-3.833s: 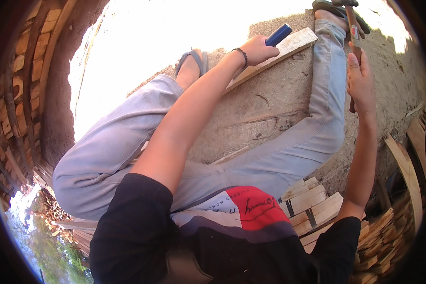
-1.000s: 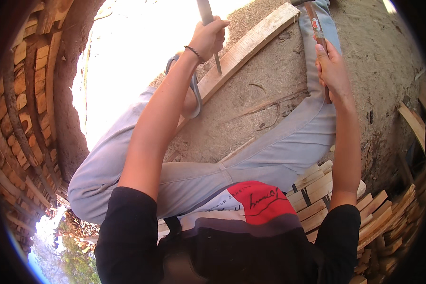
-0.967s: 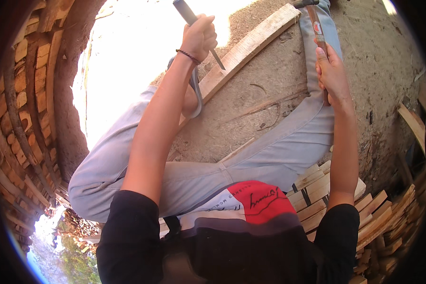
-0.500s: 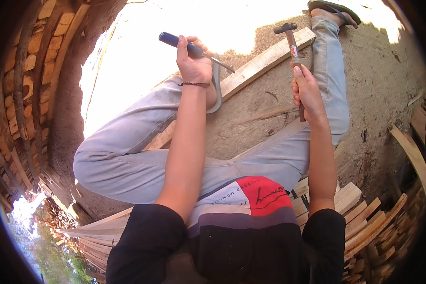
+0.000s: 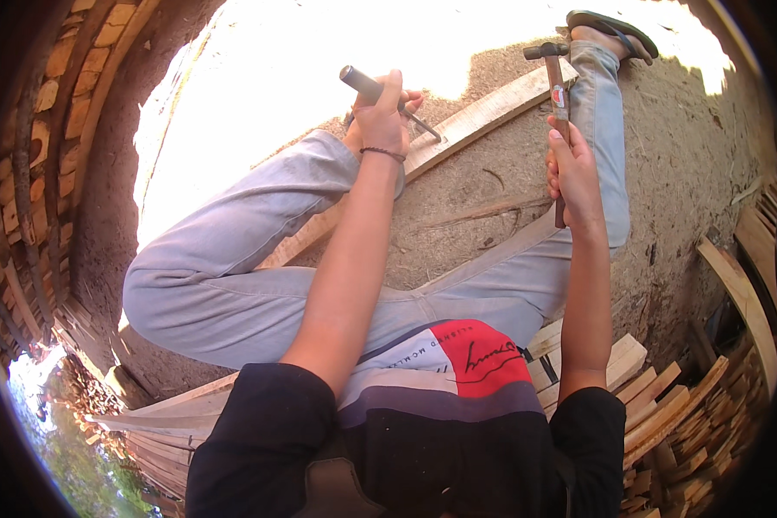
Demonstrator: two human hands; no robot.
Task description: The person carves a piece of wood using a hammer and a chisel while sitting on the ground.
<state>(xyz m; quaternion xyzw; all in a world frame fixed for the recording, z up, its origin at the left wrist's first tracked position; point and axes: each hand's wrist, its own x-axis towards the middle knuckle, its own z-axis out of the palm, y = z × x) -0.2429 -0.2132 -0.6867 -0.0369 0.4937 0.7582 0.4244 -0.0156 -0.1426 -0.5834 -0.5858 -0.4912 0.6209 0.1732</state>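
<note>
My left hand (image 5: 383,125) is closed round the dark handle of a chisel (image 5: 360,82). The chisel slants down to the right, and its metal blade ends at the upper face of a long wooden beam (image 5: 501,106); whether the tip touches cannot be made out for certain. In my right hand (image 5: 576,180) is a hammer (image 5: 560,97) with a brown handle, held upright with its dark metal head at the top, in front of the beam's far right end. The beam runs diagonally between my legs, partly hidden behind my left hand and bent leg.
My jeans-clad legs (image 5: 224,233) frame the beam, the right one stretched out to a sandal (image 5: 613,33). Stacked wood (image 5: 60,112) stands at the left. More cut boards (image 5: 656,397) lie behind me to the right. Bare dirt ground (image 5: 483,207) shows between my legs.
My left hand has moved right and slightly down, bringing the chisel's tip onto or close over the beam, with its handle turned steeper. The hammer has shifted slightly right in my right hand.
</note>
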